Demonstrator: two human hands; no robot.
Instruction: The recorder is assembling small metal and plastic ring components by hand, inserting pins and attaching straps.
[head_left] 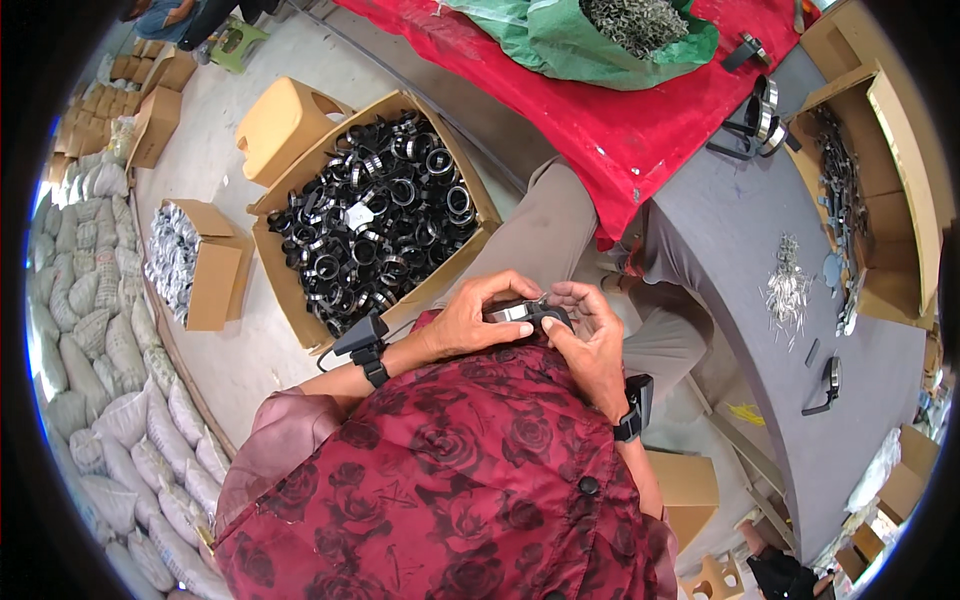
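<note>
In the head view, a small black and silver clamp (540,311) sits between the person's two hands, in front of the dark red flowered apron (450,470) and near the lap. The left hand (462,318) pinches the silver end between thumb and fingers; the right hand (595,352) has its thumb and fingertips closed on the black end. Both wrists wear black straps. Just beyond the left hand stands a cardboard box (276,268) full of black and silver rings (365,215), with a yellow stool (285,125) beside it. To the right, a grey table (735,260) bears a loose pile of thin metal pins (788,290), an open carton (898,145) of dark parts and a single black and silver piece (828,385). A green bag (570,50) of small metal bits lies on a red cloth (640,135).
</note>
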